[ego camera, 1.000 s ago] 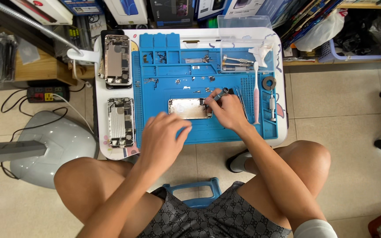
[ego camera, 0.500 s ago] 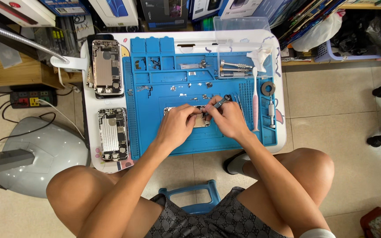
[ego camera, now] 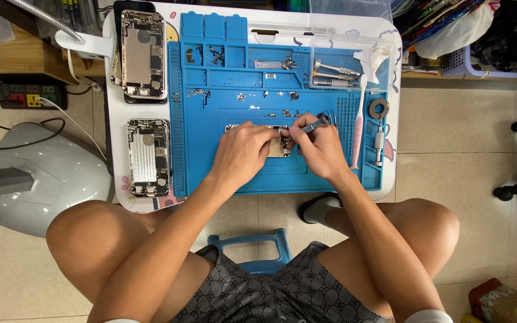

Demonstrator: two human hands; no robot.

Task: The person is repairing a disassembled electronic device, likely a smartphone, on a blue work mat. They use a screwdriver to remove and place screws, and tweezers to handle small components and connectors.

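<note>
An opened phone body (ego camera: 278, 143) lies in the middle of a blue repair mat (ego camera: 210, 167) on a small white table (ego camera: 112, 90). My left hand (ego camera: 243, 152) presses down on the phone's left part and covers most of it. My right hand (ego camera: 318, 146) grips a small metal screwdriver (ego camera: 313, 124), its tip pointing down-left at the phone's right end. Small screws and brackets (ego camera: 270, 113) lie scattered on the mat just beyond my hands.
Two more stripped phone housings (ego camera: 143, 54) (ego camera: 148, 157) lie left of the mat. Metal tools (ego camera: 336, 75), a pink brush (ego camera: 358, 134), a tape ring (ego camera: 379, 108) and another driver (ego camera: 379, 143) sit at the right. A grey lamp base (ego camera: 43, 176) and power strip (ego camera: 28, 96) stand on the floor.
My left hand came up from the mat's near edge onto the phone. The view has shifted closer, and my right hand stays at the phone with the screwdriver.
</note>
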